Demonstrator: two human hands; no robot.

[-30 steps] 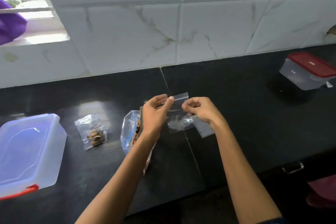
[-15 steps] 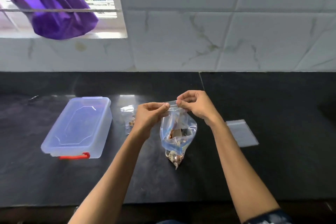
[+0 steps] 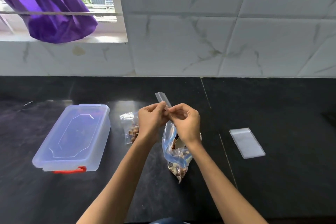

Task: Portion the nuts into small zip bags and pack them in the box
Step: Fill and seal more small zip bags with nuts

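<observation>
Both hands meet above the big bag of nuts, which lies on the dark surface. The left hand and the right hand each pinch a small empty zip bag between thumb and fingertips, its top strip sticking up behind the knuckles. Whether its mouth is already parted cannot be told.

That film looks nearly weightless, limp and slick, so it will likely fold or slide unless it is gripped at the stiffer zip ridge, one lip per hand, and pulled apart gently. The big bag is soft and slumps under its loose, shifting load; it is best held at its neck, not its belly.

To the left of the big bag lies a filled small bag, and further left the clear lidded box with a red latch. To the right of the big bag, well apart, a flat spare zip bag lies on the surface.
</observation>
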